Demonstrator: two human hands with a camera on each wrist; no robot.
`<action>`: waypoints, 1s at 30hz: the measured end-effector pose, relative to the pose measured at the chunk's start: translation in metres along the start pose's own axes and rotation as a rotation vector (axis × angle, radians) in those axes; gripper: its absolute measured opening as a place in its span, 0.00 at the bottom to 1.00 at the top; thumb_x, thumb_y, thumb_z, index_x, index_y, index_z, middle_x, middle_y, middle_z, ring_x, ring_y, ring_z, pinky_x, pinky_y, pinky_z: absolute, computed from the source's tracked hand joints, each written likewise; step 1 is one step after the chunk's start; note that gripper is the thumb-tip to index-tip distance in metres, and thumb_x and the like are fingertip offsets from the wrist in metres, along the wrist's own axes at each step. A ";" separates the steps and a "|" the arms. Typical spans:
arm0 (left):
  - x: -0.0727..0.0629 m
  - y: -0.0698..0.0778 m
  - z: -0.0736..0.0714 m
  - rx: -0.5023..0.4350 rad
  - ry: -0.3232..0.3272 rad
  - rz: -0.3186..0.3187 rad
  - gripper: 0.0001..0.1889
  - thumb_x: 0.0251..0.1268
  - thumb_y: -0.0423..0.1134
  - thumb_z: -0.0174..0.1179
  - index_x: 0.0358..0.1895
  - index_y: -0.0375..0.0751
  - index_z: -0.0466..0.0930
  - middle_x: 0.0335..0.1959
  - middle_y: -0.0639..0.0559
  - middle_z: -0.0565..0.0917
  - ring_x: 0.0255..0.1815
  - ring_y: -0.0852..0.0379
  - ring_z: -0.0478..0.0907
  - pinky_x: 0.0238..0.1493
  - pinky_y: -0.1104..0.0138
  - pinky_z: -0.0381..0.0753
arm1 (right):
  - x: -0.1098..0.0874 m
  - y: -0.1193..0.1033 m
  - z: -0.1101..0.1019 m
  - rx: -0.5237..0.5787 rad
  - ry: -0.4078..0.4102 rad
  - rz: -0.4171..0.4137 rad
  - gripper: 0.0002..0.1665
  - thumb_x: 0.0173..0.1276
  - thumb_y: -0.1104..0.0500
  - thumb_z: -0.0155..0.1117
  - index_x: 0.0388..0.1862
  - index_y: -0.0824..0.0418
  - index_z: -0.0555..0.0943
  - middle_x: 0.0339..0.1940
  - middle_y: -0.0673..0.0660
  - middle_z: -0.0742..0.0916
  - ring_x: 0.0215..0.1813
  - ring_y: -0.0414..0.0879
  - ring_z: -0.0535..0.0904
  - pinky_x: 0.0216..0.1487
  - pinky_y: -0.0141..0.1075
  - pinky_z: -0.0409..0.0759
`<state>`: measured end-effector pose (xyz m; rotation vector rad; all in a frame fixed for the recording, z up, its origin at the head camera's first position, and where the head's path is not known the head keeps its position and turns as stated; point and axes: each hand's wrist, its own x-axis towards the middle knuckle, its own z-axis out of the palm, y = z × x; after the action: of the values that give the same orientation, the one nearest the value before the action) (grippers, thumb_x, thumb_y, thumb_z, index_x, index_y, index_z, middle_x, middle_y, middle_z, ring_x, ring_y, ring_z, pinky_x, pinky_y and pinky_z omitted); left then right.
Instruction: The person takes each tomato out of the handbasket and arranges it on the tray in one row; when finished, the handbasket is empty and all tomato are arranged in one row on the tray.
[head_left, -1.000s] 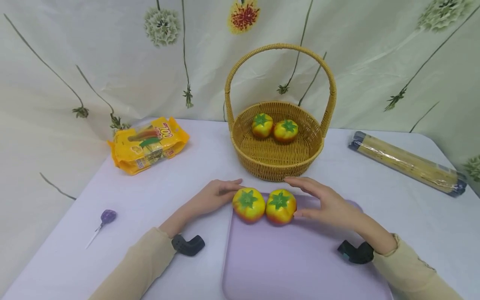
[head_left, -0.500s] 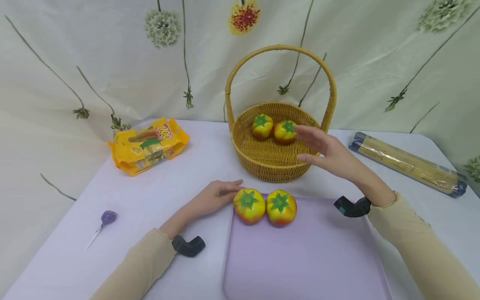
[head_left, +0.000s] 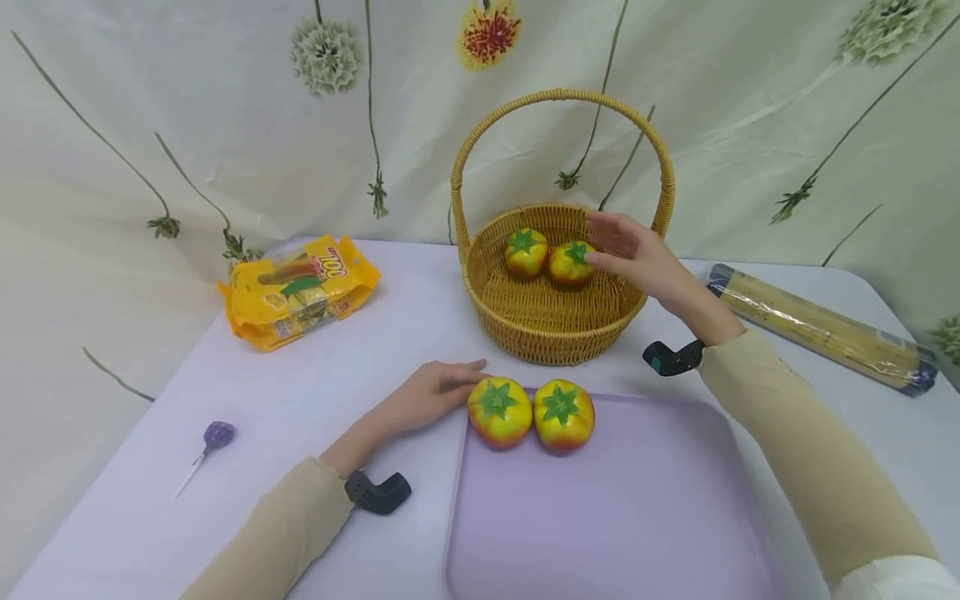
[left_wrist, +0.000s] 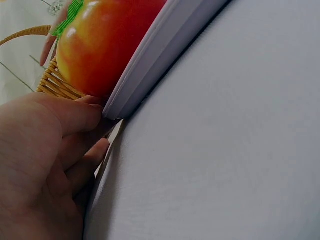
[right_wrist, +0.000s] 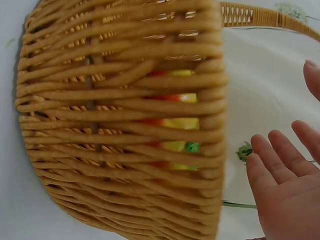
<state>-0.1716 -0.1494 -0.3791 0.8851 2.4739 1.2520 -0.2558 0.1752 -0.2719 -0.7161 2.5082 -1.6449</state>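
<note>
Fruit [head_left: 567, 271] at the right inside the basket [head_left: 551, 337] seems to be your target: the step in hand looks like a reach by your right hand [head_left: 637, 258], which holds nothing, fingers extended, thumb apart. The next move calls for lowering it and curling round that fruit without shoving its left neighbour [head_left: 526, 254] (the two look to be touching). Your left hand [head_left: 420, 398] sits at the far left corner of the tray [head_left: 615, 508], beside the left tray fruit [head_left: 498, 421]; whether it pinches the rim, I cannot tell. From the head view, your right thumb overlaps the target; the right wrist view shows that hand above the basket's edge, with fruit lower, behind the weave. The left wrist view reveals your thumb against the tray's rim, hidden from above.
</note>
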 end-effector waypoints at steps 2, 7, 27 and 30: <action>0.000 0.000 0.000 0.002 -0.001 -0.001 0.15 0.68 0.32 0.53 0.55 0.41 0.79 0.63 0.45 0.70 0.66 0.49 0.63 0.66 0.55 0.58 | 0.004 0.004 0.001 0.005 0.007 0.011 0.35 0.68 0.60 0.59 0.70 0.64 0.59 0.69 0.63 0.66 0.68 0.54 0.62 0.65 0.47 0.62; 0.000 0.001 0.000 0.004 -0.001 -0.002 0.15 0.68 0.32 0.53 0.55 0.41 0.79 0.63 0.45 0.70 0.66 0.49 0.63 0.66 0.55 0.58 | 0.011 0.009 0.004 0.018 0.012 0.033 0.35 0.68 0.58 0.60 0.70 0.64 0.59 0.69 0.63 0.65 0.68 0.55 0.61 0.65 0.48 0.62; 0.000 0.001 0.000 0.007 0.000 0.002 0.15 0.68 0.32 0.53 0.55 0.40 0.79 0.63 0.44 0.70 0.66 0.49 0.63 0.66 0.56 0.58 | 0.017 0.023 0.009 -0.043 0.018 0.081 0.37 0.68 0.58 0.60 0.72 0.63 0.57 0.72 0.61 0.60 0.72 0.54 0.53 0.70 0.45 0.51; 0.000 0.000 0.000 0.003 0.001 0.002 0.15 0.68 0.32 0.53 0.55 0.40 0.79 0.63 0.44 0.70 0.66 0.49 0.63 0.66 0.56 0.58 | 0.020 0.025 0.009 -0.069 0.001 0.098 0.38 0.68 0.57 0.60 0.72 0.63 0.56 0.72 0.60 0.60 0.72 0.54 0.53 0.70 0.45 0.51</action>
<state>-0.1715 -0.1493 -0.3788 0.8884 2.4773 1.2501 -0.2795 0.1678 -0.2937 -0.5878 2.5675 -1.5342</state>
